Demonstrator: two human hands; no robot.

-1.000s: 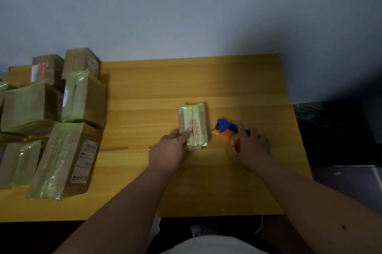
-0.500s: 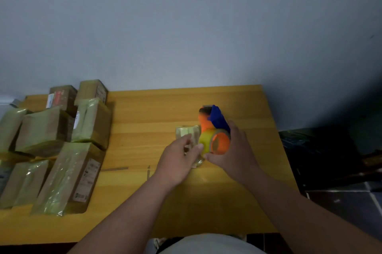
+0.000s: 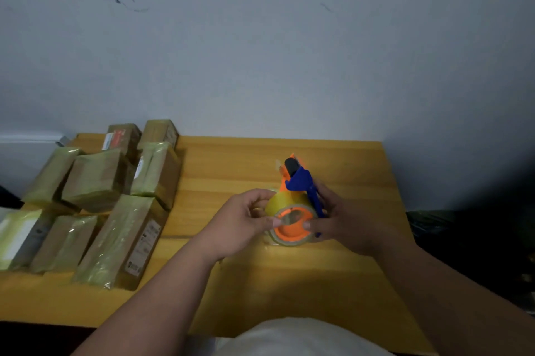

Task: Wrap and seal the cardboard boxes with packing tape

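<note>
Both of my hands hold an orange and blue tape dispenser (image 3: 298, 180) above the middle of the wooden table (image 3: 318, 283). My right hand (image 3: 344, 222) grips its blue handle from the right. On the left side, my left hand (image 3: 240, 225) has its thumb and fingers curled on the clear tape roll (image 3: 285, 203) with the orange core. The small taped box that lay on the table is hidden behind my hands and the dispenser.
Several cardboard boxes wrapped in greenish tape are piled on the table's left side (image 3: 95, 179). The longest one (image 3: 124, 240) lies closest to my left forearm. A grey wall stands behind the table. Dark floor lies past the table's right edge.
My right hand lifted the dispenser off the table and brought it over the small box. My left hand left the box and took hold of the roll. The camera tilted up.
</note>
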